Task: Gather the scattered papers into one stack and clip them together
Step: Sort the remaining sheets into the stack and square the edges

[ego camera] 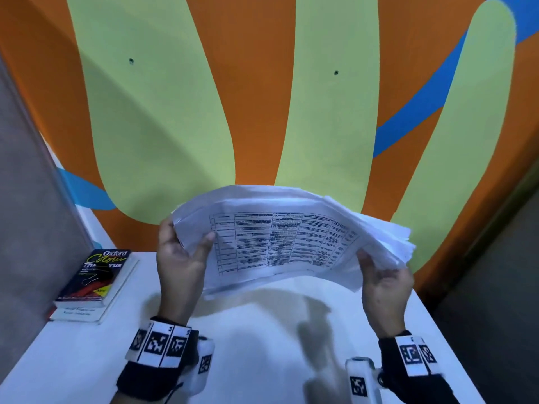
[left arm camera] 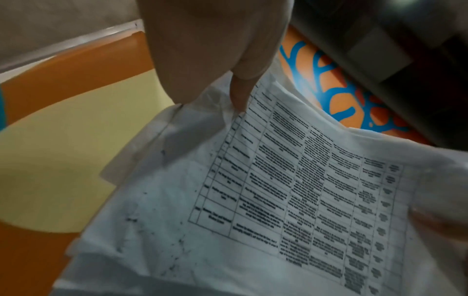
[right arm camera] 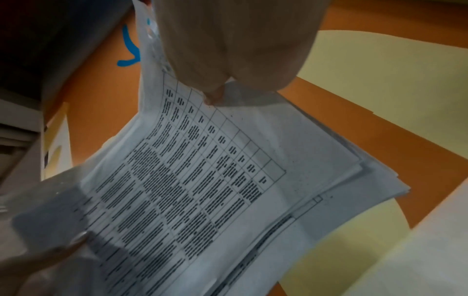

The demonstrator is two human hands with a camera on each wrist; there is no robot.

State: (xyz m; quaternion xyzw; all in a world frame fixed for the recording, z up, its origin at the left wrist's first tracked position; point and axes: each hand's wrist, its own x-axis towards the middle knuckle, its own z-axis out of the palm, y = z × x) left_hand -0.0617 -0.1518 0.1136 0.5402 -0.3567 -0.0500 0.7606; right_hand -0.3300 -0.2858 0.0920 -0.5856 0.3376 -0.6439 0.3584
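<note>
A loose stack of white papers [ego camera: 280,237] with a printed table on the top sheet is held up above the white table [ego camera: 262,345], bowed upward in the middle. My left hand [ego camera: 186,252] grips the stack's left edge, thumb on the top sheet. My right hand [ego camera: 382,275] grips the right edge, where the sheets fan out unevenly. In the left wrist view the papers [left arm camera: 291,200] fill the frame with my left thumb [left arm camera: 239,96] on them. The right wrist view shows the papers [right arm camera: 202,170] and my right thumb [right arm camera: 215,94] on top. No clip is visible.
Two stacked books [ego camera: 96,281], the top one a dark Oxford thesaurus, lie at the table's left. A wall painted orange, green and blue [ego camera: 262,97] rises right behind the table. A grey panel [ego camera: 26,199] borders the left side.
</note>
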